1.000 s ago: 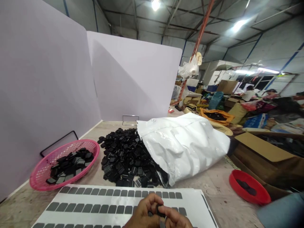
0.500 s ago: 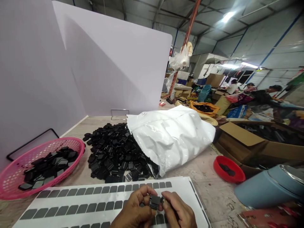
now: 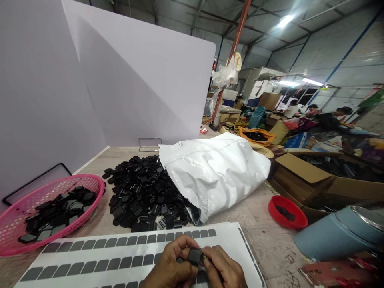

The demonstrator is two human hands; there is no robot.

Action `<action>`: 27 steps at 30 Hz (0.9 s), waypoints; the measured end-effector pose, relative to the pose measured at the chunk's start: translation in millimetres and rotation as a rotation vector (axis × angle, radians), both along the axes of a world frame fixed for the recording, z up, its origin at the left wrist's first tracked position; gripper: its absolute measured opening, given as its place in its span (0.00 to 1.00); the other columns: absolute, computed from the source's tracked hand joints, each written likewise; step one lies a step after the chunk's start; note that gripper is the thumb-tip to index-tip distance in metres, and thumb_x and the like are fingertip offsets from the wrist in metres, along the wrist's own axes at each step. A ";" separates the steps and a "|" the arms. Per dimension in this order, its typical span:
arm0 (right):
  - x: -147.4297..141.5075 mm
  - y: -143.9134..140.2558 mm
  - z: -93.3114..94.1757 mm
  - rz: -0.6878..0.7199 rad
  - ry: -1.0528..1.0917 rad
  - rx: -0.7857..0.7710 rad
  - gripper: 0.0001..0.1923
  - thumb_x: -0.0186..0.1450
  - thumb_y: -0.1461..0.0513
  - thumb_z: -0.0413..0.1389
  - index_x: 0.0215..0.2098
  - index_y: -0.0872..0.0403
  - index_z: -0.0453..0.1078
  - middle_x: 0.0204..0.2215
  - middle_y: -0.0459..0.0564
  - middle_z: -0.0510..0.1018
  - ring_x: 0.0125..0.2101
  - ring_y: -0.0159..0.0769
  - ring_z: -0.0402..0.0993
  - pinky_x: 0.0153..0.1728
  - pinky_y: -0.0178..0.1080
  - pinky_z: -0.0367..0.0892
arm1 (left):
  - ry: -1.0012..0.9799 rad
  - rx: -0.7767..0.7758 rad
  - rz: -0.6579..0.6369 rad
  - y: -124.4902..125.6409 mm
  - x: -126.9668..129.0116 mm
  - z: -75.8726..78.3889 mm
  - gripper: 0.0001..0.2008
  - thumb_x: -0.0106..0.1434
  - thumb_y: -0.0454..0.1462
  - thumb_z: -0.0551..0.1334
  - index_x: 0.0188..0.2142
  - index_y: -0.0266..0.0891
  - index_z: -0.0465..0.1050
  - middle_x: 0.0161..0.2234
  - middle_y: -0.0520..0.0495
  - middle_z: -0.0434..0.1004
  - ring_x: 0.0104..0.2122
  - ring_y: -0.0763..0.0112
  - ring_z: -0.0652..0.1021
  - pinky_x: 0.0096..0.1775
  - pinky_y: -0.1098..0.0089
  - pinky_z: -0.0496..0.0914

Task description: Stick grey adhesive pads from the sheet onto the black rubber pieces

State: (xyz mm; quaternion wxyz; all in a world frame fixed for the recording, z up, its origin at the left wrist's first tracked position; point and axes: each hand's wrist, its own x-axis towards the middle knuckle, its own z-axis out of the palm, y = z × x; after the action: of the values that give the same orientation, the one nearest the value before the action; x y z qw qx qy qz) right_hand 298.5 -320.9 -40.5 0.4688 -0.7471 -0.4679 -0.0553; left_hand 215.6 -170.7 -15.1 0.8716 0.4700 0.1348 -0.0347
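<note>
Table (image 3: 258, 236) w/ pink basket (image 3: 18, 244), black parts pile (image 3: 141, 196), white bag (image 3: 216, 172), sticker sheet (image 3: 120, 248), red dish (image 3: 297, 222).

Basket (image 3: 18, 216) left of parts pile (image 3: 141, 196); bag (image 3: 216, 176) right.

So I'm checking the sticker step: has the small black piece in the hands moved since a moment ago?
Cannot tell: the camera itself swung. The small black piece sits pinched between both hands over the same stretch of the sticker sheet.
</note>
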 end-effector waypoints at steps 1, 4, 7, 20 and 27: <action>0.3 -0.4 0.8 0.005 0.013 -0.013 0.10 0.69 0.63 0.45 0.40 0.48 0.67 0.26 0.44 0.71 0.24 0.33 0.70 0.26 0.31 0.64 | 0.000 -0.002 0.002 -0.2 -0.1 -0.8 0.17 0.45 0.30 0.61 0.37 0.38 0.65 0.22 0.56 0.70 0.12 0.85 0.62 0.17 0.78 0.51; 0.5 -1.1 3.8 0.017 0.026 -0.051 0.10 0.69 0.63 0.45 0.39 0.48 0.67 0.26 0.44 0.71 0.25 0.33 0.71 0.26 0.31 0.63 | 0.000 -0.012 0.005 -0.8 -0.9 -4.6 0.17 0.45 0.30 0.62 0.37 0.38 0.65 0.23 0.56 0.71 0.12 0.84 0.64 0.16 0.78 0.52; -0.7 -0.7 6.2 0.019 0.033 -0.033 0.10 0.69 0.63 0.45 0.39 0.48 0.67 0.26 0.44 0.72 0.26 0.33 0.71 0.26 0.31 0.63 | 0.015 -0.025 0.027 -1.8 -1.7 -5.3 0.17 0.46 0.31 0.63 0.38 0.38 0.66 0.21 0.57 0.69 0.12 0.84 0.64 0.17 0.78 0.52; -3.0 -0.7 1.0 -0.009 0.004 0.047 0.10 0.69 0.64 0.45 0.41 0.50 0.67 0.27 0.46 0.73 0.26 0.34 0.71 0.28 0.32 0.65 | 0.027 -0.022 0.048 -3.2 -1.7 7.9 0.16 0.44 0.30 0.63 0.35 0.37 0.66 0.22 0.56 0.72 0.12 0.84 0.64 0.17 0.78 0.50; -2.5 -4.4 4.1 -0.019 -0.067 -0.029 0.11 0.69 0.64 0.44 0.40 0.51 0.67 0.26 0.48 0.72 0.25 0.34 0.71 0.26 0.32 0.65 | 0.026 -0.018 0.023 -5.7 -0.4 2.5 0.16 0.43 0.29 0.61 0.35 0.37 0.67 0.22 0.56 0.71 0.12 0.84 0.64 0.17 0.78 0.51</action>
State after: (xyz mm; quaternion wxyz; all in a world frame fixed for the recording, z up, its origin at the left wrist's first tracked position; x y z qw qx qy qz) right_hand 295.9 -325.3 -36.4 0.4413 -0.7560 -0.4771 -0.0778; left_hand 215.1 -176.3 -12.6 0.8743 0.4600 0.1513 -0.0321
